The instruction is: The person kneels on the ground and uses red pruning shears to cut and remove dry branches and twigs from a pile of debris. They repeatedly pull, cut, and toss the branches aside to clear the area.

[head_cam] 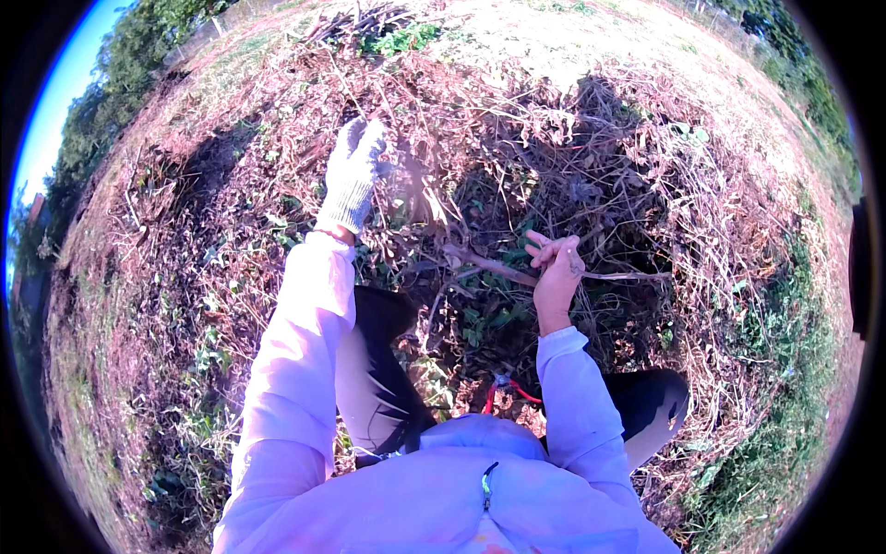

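Note:
My left hand point(354, 166) wears a pale knitted glove and reaches out over dry vines and leaves point(422, 187). Thin stems pass close to its fingertips, but whether the fingers grip any is hidden. Bare and lower on the right, my right hand point(558, 273) is curled around a woody branch point(497, 266). Its thick part runs left from the palm, and a thinner twig point(626, 276) sticks out on the right. On the ground between my knees lie pruning shears point(502, 382) with red handles, partly covered by my clothing.
Tangled dry stems point(699, 208) heap up in front and to the right. A pile of cut sticks point(356, 22) lies at the far side by a green plant point(408, 38). Green grass point(747, 457) grows at the lower right; trees point(131, 62) stand at the upper left.

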### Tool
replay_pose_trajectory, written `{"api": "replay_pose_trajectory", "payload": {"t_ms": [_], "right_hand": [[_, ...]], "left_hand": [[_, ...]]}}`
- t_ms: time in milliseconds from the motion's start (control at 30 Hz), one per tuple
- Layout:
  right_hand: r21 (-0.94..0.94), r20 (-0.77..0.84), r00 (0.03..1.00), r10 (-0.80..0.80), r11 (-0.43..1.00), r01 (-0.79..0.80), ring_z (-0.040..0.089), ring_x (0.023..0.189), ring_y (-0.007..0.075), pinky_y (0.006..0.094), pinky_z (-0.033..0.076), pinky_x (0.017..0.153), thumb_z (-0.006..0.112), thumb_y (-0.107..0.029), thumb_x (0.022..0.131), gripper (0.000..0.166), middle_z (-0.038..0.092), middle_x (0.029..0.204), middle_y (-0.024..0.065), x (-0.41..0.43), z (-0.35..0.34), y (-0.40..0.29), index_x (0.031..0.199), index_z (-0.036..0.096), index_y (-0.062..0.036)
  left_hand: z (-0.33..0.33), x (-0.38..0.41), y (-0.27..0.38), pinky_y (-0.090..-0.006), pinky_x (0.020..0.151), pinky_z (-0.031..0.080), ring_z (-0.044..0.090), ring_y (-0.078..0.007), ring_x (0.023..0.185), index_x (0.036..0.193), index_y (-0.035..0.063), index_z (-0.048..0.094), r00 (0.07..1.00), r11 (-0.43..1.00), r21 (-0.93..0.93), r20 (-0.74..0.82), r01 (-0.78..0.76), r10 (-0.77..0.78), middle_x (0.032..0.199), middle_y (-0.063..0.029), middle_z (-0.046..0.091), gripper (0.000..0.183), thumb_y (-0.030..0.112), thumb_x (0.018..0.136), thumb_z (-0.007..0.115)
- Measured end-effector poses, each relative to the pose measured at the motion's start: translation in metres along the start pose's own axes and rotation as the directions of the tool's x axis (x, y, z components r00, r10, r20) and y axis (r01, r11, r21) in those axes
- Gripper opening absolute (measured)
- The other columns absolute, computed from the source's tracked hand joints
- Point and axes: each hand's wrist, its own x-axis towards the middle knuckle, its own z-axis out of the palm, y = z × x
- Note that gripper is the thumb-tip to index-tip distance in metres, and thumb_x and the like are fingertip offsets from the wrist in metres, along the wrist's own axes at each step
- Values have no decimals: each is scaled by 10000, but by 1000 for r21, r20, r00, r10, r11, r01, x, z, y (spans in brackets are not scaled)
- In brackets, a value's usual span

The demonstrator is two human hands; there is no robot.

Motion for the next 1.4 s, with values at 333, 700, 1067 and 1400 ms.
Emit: {"api": "replay_pose_trajectory", "payload": {"t_ms": [333,700,1067,1400], "right_hand": [[-153,33,999,42,988,-37,535,540,146,333,533,641,343,-339,995,466,641,849,232,-2,-52,26,650,421,-36],[-170,116,993,-7,985,27,467,505,75,265,475,592,387,-321,985,465,557,600,43,-23,-32,18,796,612,40],[-68,-76,940,333,939,-338,577,573,150,274,471,494,385,-382,989,486,506,534,45,-20,-33,13,632,481,-66],[78,-55,936,348,936,-344,610,646,210,357,530,573,378,-453,974,501,451,522,48,-19,-65,20,695,509,-58]], "left_hand": [[6,-158,-96,-315,778,505,620,-209,919,1198,12,517,897,835,391,48,388,-439,1029,-116,639,603,408,789,715],[10,-152,-112,-336,637,522,613,-204,767,1095,14,553,552,555,43,62,831,-832,906,-78,621,530,424,794,702],[27,-145,-122,-414,717,547,610,-241,849,1176,58,534,649,433,-497,442,752,-620,959,-96,616,267,91,924,452],[61,-154,-105,-391,567,519,619,-228,677,909,76,628,528,480,-461,-29,746,-849,804,-87,646,237,304,853,667]]}}
